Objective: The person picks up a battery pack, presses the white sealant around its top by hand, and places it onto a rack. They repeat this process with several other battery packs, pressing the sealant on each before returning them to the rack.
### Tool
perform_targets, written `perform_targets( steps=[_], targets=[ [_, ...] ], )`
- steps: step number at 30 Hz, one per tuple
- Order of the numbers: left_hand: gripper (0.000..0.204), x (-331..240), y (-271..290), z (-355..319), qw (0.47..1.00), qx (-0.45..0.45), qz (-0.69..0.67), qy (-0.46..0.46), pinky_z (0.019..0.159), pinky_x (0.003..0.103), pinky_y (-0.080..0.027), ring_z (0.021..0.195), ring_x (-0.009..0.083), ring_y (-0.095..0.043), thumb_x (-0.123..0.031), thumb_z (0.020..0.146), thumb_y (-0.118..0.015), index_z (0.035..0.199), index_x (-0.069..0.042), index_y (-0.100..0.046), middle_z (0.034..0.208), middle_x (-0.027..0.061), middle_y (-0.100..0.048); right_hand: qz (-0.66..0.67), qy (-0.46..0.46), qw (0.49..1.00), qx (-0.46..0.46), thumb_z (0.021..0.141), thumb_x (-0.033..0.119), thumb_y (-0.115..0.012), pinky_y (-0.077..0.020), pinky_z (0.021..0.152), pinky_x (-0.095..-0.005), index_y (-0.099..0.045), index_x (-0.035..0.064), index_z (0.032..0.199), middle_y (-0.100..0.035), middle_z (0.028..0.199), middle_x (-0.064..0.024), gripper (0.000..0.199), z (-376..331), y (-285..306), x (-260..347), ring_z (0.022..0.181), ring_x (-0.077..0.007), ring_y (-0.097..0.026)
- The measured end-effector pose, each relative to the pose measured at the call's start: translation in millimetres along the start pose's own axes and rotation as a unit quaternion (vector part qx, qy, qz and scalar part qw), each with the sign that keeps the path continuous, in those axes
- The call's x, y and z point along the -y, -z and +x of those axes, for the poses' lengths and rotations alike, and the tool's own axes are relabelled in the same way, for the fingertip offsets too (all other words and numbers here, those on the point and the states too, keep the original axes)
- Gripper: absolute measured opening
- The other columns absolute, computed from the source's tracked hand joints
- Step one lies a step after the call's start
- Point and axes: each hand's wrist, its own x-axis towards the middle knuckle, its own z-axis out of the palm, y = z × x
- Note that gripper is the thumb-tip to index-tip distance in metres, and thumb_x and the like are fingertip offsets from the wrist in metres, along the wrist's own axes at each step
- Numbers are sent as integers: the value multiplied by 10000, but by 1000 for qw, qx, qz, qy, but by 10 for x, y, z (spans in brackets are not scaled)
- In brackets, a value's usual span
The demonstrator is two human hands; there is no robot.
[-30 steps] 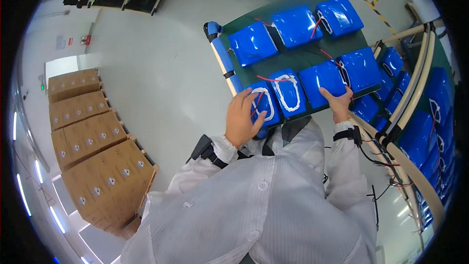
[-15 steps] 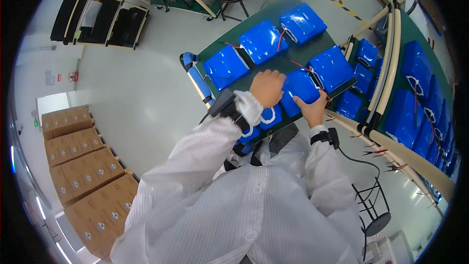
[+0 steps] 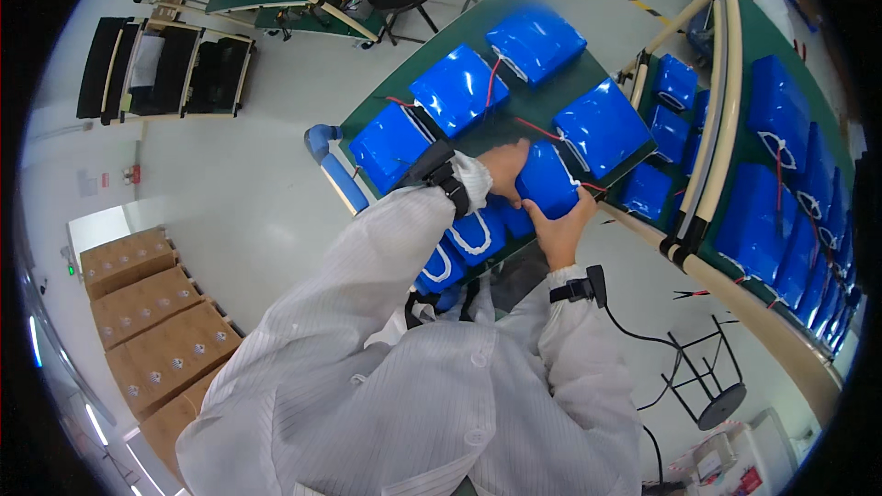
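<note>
Clamped between left hand and right hand: one blue pack, its underside hidden, so contact with the green table unclear. Second pack sits just beyond the grip, rightward.

No legible words; small pictograms on brown cartons

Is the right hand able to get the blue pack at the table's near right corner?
Probably yes: nothing covers the corner pack, close by, though the right hand would have to leave the other pack.
</note>
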Motion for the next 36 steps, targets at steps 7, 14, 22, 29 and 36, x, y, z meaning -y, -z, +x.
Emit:
perform_targets(
  steps=[7,14,22,29,36],
  targets=[
    [1109,28,159,-252,983,-84,-156,-55,1048,421,-484,1235,408,-591,-122,511,-972,1433,18,-372,1329,252,-586,-37,143,987,-69,752,156,-877,-321,1117,-548,-400,-45,1369,-379,1393,-264,806,-191,36,430,1347,-467,-364],
    [1145,149,263,-257,960,-167,-169,-146,1121,406,-425,1348,357,-500,-109,532,-958,1495,-6,-348,1470,203,-486,-18,224,973,-60,839,36,-781,-363,1097,-533,-503,6,1306,-397,1379,-257,545,-104,25,437,1318,-468,-410],
    [981,165,471,-493,988,15,-93,-126,1057,436,-466,1223,387,-534,-128,571,-938,1421,-182,-452,1264,187,-537,-96,262,960,37,830,28,-780,-372,1070,-488,-592,62,1221,-383,1437,-270,435,-476,78,337,1317,-445,-409],
    [937,80,490,-513,990,-4,-65,-124,1018,443,-479,1190,390,-562,-90,592,-917,1402,-165,-451,1256,199,-548,-87,121,989,-12,767,69,-842,-350,1132,-491,-378,-36,1438,-366,1469,-272,823,-350,143,526,1371,-453,-379],
    [1048,16,462,-593,994,-6,-55,-99,1057,448,-458,1228,415,-556,-103,608,-913,1498,-121,-360,1289,242,-557,51,18,991,119,713,95,-882,-393,1113,-439,-300,-56,1483,-412,1458,-305,977,-268,220,430,1347,-429,-452]
  ],
)
